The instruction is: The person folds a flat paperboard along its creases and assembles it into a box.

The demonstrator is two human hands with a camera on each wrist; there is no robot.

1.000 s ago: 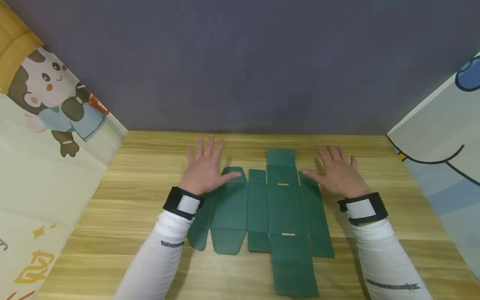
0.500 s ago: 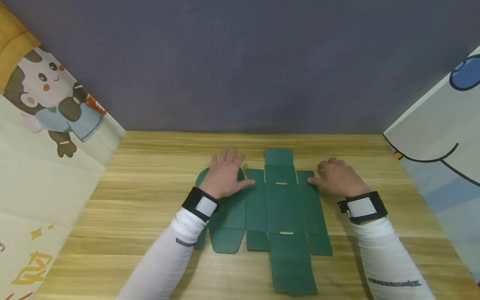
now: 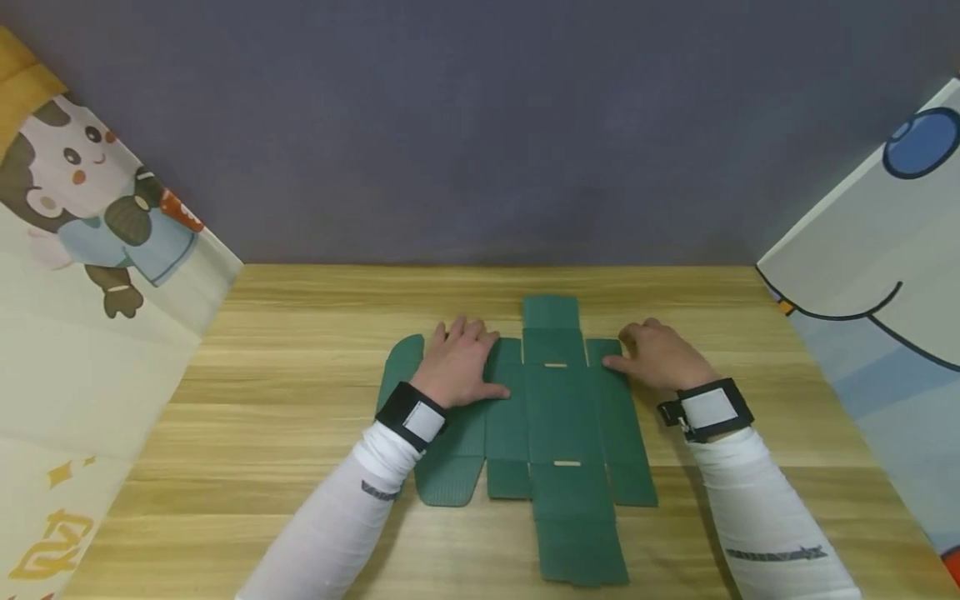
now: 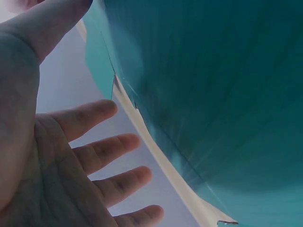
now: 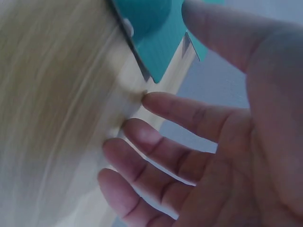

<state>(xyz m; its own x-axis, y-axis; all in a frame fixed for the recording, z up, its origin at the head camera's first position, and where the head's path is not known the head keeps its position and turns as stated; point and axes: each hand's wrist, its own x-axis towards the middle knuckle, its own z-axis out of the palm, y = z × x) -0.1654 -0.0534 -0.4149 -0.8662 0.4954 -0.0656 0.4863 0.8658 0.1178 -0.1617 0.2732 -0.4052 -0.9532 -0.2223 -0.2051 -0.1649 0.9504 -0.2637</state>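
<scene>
A flattened green cardboard box (image 3: 564,417) lies on the wooden table, creased into panels and flaps with two narrow slots in its middle column. Over its left-hand panels my left hand (image 3: 459,367) is spread, palm down, hiding part of them. In the left wrist view the fingers (image 4: 120,184) extend loosely under the thumb, with the green cardboard (image 4: 227,94) beyond. My right hand (image 3: 660,360) is at the upper right flap, thumb over the cardboard. The right wrist view has its gently bent fingers (image 5: 142,135) beside the flap's corner (image 5: 154,52), low over the wood.
The wooden table (image 3: 285,367) meets a dark grey wall panel (image 3: 480,133) at its back edge. Cartoon-printed panels flank it: a left one (image 3: 105,367) and a right one (image 3: 847,250). Both wrists wear black straps (image 3: 412,414) over white sleeves.
My left hand has moved right and slightly nearer across the cardboard. My right hand's fingers have bent and drawn in toward the right flap. The cardboard stays flat; the head view shifts slightly.
</scene>
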